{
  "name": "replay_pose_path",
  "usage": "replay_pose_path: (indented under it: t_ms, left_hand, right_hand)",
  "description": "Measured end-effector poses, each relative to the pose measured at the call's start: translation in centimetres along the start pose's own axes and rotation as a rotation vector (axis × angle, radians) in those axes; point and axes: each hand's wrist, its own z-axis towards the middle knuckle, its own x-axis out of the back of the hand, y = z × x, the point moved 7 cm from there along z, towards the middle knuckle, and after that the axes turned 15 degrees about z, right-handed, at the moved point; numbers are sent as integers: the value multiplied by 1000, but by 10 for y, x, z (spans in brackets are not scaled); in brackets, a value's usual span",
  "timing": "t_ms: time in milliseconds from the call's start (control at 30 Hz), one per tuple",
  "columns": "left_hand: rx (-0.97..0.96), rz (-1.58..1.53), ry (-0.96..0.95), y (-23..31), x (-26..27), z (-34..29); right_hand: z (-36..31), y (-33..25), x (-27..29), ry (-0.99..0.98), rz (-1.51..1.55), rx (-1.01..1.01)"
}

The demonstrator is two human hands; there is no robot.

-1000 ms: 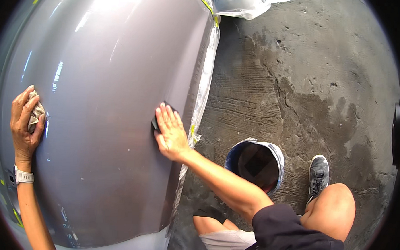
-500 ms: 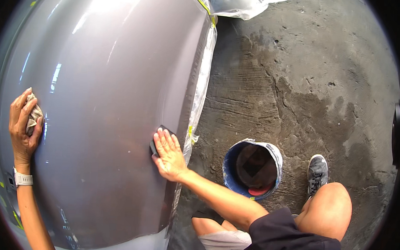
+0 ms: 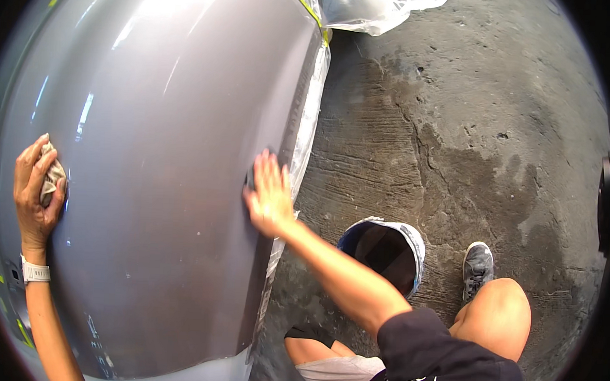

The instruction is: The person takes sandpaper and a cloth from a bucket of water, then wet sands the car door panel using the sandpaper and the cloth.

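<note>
A large, curved grey car body panel (image 3: 161, 205) with a glossy sheen fills the left half of the view. My left hand (image 3: 34, 196) is at its far left side, closed around a crumpled beige cloth (image 3: 52, 174) that rests against the surface. Near the panel's right edge, my right hand (image 3: 270, 199) lies with straight fingers over a dark sanding block (image 3: 250, 178), pressing it on the paint. Most of the block is hidden beneath the palm and fingers.
Clear plastic sheeting (image 3: 310, 133) with yellow-green tape (image 3: 304, 2) lines the panel's right edge. A paint-smeared bucket (image 3: 416, 253) holding dark liquid stands on the rough, partly wet concrete floor (image 3: 484, 130), beside my shoe (image 3: 478, 266).
My right hand has slid the sanding block away from me and slightly right, toward the panel's taped edge. My left hand and the cloth stay where they were.
</note>
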Motion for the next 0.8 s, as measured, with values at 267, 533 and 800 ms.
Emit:
replay_pose_path:
  t_ms: [267,533,800]
  left_hand:
    - [-8,-41,-2,1,-2,0]
    - [9,-17,-12,-1,-1,0]
    - [10,-10,-28,0,-1,0]
  right_hand:
    - [80,51,20,261,167,66]
    - [52,38,22,92,88,-51]
    - [98,58,37,112,115,-132]
